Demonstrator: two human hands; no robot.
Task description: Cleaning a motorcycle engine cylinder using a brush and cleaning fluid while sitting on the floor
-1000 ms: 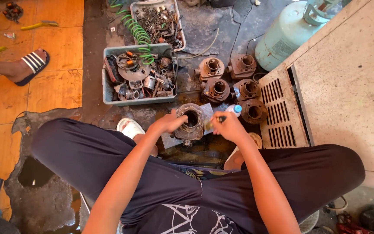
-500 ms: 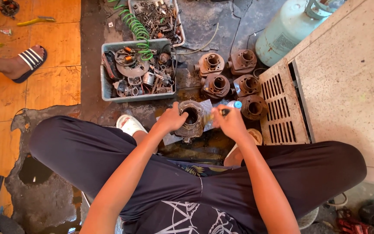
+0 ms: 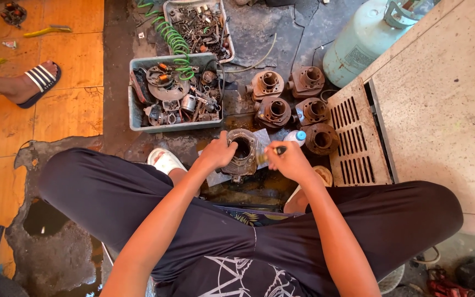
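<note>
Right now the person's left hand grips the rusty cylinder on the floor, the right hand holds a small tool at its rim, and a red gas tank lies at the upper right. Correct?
Not quite. The gas tank is pale green, not red, as the head view shows. The rest holds: the left hand grips the rusty cylinder, and the right hand holds a small tool at its rim.

Grimy concrete floor (image 3: 138, 49) under grey parts bin (image 3: 136, 118), rusty cylinders (image 3: 290, 99) (five), green gas tank (image 3: 358, 44)
</note>
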